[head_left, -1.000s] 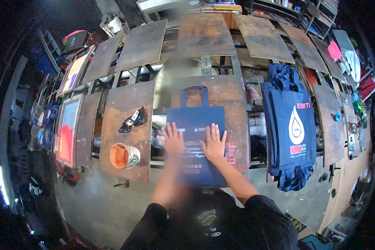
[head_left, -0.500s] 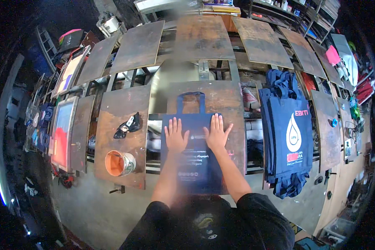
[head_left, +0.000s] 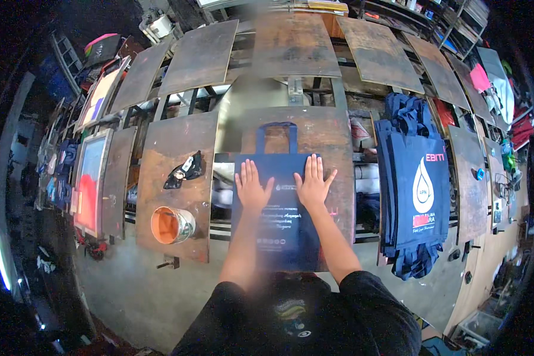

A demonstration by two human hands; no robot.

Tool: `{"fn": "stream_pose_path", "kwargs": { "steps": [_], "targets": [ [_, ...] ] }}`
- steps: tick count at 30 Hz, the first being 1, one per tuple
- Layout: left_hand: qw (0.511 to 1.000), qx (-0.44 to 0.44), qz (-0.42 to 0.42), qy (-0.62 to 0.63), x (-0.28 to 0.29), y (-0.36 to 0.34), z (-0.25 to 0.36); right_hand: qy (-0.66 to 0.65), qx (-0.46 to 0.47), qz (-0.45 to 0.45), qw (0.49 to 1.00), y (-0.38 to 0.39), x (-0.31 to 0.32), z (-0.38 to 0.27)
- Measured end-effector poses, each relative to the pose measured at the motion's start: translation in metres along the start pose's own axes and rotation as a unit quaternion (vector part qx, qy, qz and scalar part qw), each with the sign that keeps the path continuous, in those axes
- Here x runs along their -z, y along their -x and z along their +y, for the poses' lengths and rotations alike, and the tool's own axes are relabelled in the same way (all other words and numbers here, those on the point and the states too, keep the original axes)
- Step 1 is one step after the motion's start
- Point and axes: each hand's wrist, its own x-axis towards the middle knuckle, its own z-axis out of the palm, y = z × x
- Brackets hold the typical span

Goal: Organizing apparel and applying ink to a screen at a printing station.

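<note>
A navy fabric tote bag with pale printing lies flat on a worn wooden board in front of me. Its handle loop points away from me. Pressed flat near the bag's upper left edge is my left hand, fingers stretched out. Across from it, my right hand lies flat by the upper right edge, thumb spread outward. Neither hand grips anything. A blurred vertical streak covers part of the left forearm and the bag.
A stack of printed navy tote bags lies on the board to the right. On the left board are an orange-lined bucket and a crumpled black plastic bag. Further left leans a framed screen. More boards line the far side.
The view has shifted slightly, so the scene sits a little higher and further right. Both hands remain flat on the tote bag, in nearly the same places.
</note>
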Motion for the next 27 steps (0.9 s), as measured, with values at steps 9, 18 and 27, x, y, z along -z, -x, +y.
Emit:
{"fn": "stream_pose_path", "kwargs": {
  "steps": [9, 18, 27],
  "targets": [
    [0.998, 0.042, -0.039, -0.037, 0.016, -0.003, 0.001, -0.002, -0.014, -0.019, 1.000, -0.001, -0.003, 0.000],
    [0.999, 0.026, 0.017, -0.040, 0.008, -0.002, -0.003, 0.007, -0.016, -0.001, 1.000, 0.000, -0.003, -0.001],
    [0.997, 0.049, -0.027, -0.055, 0.019, -0.008, 0.001, -0.008, -0.037, -0.008, 0.999, 0.000, -0.004, -0.004]
  ]
}}
